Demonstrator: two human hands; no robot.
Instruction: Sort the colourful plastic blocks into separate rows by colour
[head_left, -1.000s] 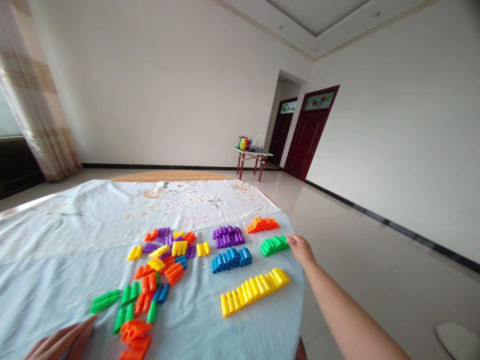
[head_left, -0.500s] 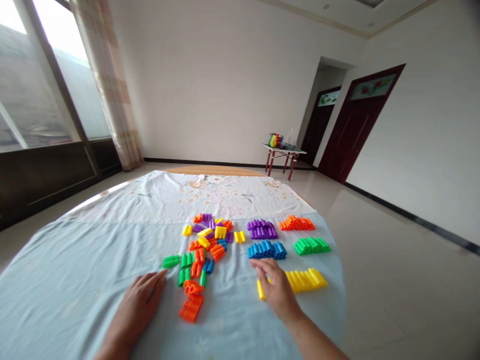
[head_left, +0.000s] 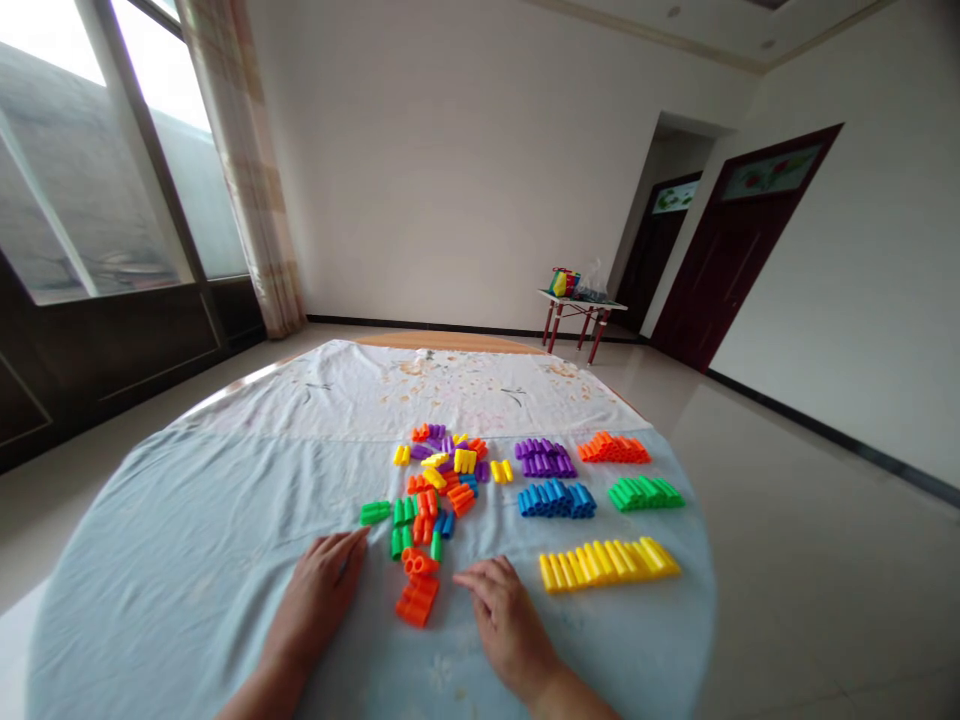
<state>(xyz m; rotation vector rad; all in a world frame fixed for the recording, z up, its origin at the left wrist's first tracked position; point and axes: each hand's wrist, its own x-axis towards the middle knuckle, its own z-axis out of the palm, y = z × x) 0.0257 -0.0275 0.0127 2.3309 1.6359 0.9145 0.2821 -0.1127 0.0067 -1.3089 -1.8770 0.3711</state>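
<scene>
My left hand (head_left: 319, 595) lies on the light blue cloth, its fingers stretched out and nothing in it, just below a green piece (head_left: 374, 513). My right hand (head_left: 501, 618) is near the cloth to the right of the lower orange pieces (head_left: 417, 601), fingers apart and holding nothing. Between and beyond the hands is a mixed heap of green, orange, blue, yellow and purple tube pieces (head_left: 465, 461). To the right, sorted by colour, stand a yellow row (head_left: 609, 565), a blue group (head_left: 556, 499), a purple group (head_left: 545, 458), a green group (head_left: 646, 493) and an orange group (head_left: 614, 448).
The round table is covered by a blue and white cloth (head_left: 187, 530), with bare wood (head_left: 450, 342) at its far edge. Behind it, a small table (head_left: 581, 300) carries a colourful bag (head_left: 564, 282) and a clear plastic bag. Windows and a curtain are at the left.
My right hand has moved left, away from the yellow row to beside the orange pieces. A yellow piece formerly apart at the row's left end now stands in line with it. The view has shifted slightly.
</scene>
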